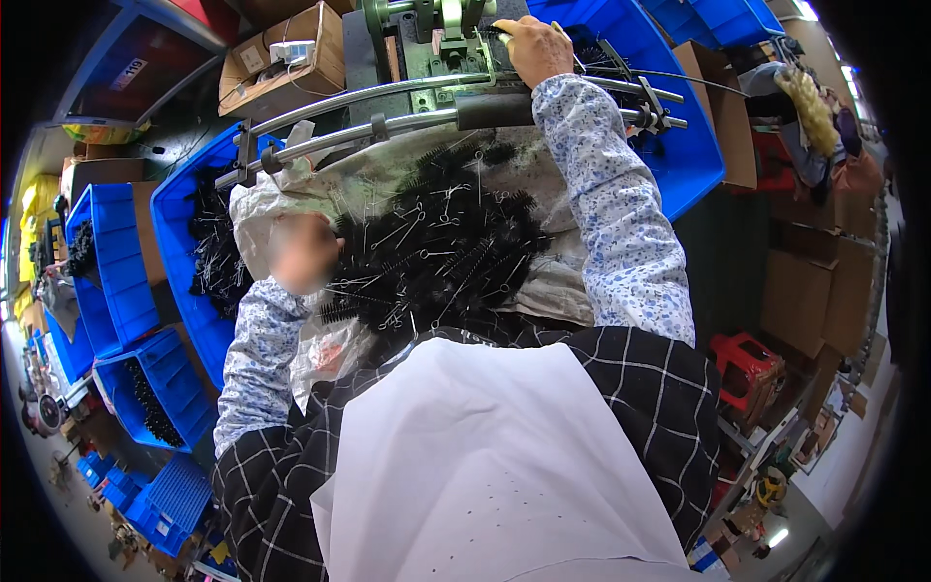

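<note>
My right hand [538,50] reaches forward to the metal machine [419,70]. Its fingers are bent together at the machine's middle, and a pale yellow cover shows on a fingertip. Whatever they pinch is too small to make out. Lower and to the left, my left hand [305,254] is at the left side of a heap of black twisted-wire brushes [446,238]. That hand is blurred, so its fingers do not show clearly. Many brushes have wire loop ends, and they lie tangled on a pale, dirty sheet [558,267] in front of me.
Curved metal rails [373,128] cross between me and the machine. A blue bin [175,228] with more brushes stands at left, another blue bin [693,165] at right. An open cardboard box [325,68] sits behind. Smaller blue crates [121,267] and a red stool [747,373] flank me.
</note>
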`<state>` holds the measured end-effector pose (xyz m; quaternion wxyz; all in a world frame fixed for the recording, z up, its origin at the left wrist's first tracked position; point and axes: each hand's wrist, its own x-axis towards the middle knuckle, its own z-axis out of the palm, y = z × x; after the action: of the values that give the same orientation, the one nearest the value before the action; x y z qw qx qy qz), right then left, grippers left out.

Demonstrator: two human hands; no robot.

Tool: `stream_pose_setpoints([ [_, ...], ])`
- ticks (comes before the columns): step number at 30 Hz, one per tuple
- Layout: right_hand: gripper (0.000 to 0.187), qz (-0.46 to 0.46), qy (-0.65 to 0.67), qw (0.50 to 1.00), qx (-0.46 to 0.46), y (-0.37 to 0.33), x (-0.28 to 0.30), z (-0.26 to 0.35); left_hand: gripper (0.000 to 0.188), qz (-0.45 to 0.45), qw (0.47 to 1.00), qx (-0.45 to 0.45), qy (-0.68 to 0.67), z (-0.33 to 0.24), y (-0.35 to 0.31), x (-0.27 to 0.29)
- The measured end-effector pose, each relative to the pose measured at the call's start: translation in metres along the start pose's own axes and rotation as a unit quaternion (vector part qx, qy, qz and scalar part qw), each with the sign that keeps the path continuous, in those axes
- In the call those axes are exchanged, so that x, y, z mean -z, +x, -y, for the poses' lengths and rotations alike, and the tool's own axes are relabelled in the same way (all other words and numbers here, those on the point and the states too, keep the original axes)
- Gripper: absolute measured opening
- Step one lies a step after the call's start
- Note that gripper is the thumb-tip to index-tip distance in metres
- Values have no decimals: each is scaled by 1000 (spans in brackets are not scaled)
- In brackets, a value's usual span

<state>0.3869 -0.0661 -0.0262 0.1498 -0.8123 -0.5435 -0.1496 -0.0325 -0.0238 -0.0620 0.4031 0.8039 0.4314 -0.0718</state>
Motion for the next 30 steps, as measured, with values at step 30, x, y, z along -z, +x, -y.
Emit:
stream_pose_setpoints([
  [30,41,-7,-44,998,-50,-11,2,-12,58,11,986,27,-162,1,0,-17],
])
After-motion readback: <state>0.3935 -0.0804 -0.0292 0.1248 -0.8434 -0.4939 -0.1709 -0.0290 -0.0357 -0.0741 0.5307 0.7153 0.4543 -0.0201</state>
